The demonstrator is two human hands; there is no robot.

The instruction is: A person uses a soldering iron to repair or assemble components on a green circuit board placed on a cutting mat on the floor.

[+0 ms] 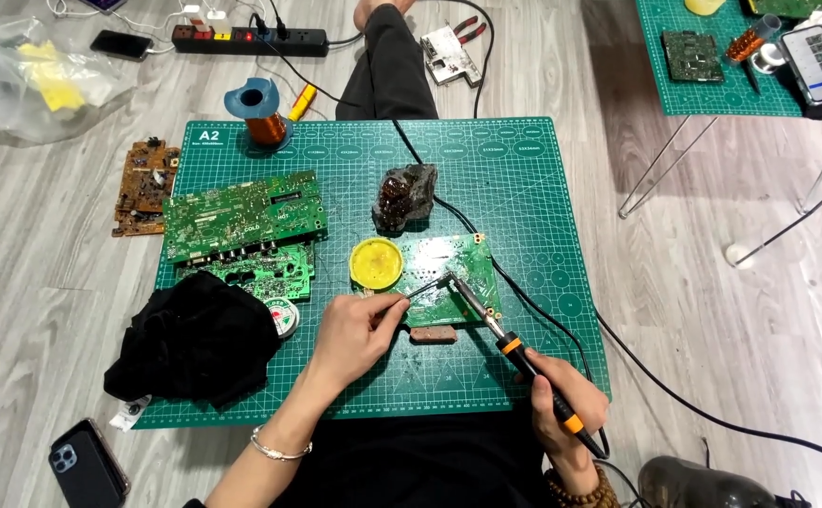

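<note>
**A:** The small green circuit board [449, 277] — where did it lie?

**B:** It lay flat on the green cutting mat [524, 160], toward the mat's near edge and a little right of its middle, just above a small reddish-brown block [433, 333]. A round yellow tin [376, 262] sat touching its left edge.

**A:** How did it lie from the hands?

**B:** It lay ahead of both, farther from the person's body. The left hand [355, 331] was just left of the board's near-left corner and was clearly the nearer one. The right hand [566, 400] sat well back, at the mat's near-right corner.

**A:** What were the hands doing?

**B:** The left hand's fingers were pressed together, pinching a thin metal tool, perhaps tweezers [422, 290], whose tip reached rightward onto the board. The right hand was closed round the black-and-orange handle of a soldering iron [505, 343].

**A:** Which way did the iron run?

**B:** Its long axis ran diagonally, from the near right up to the far left. Its tip met the tweezers' tip at one spot near the board's middle, so the two tools came in from opposite sides.

**A:** How did the board look?

**B:** Roughly square, green, with pale tracks and small solder points; finer detail was too small to tell. A dark cable [543, 315] curved past its right side.
</note>
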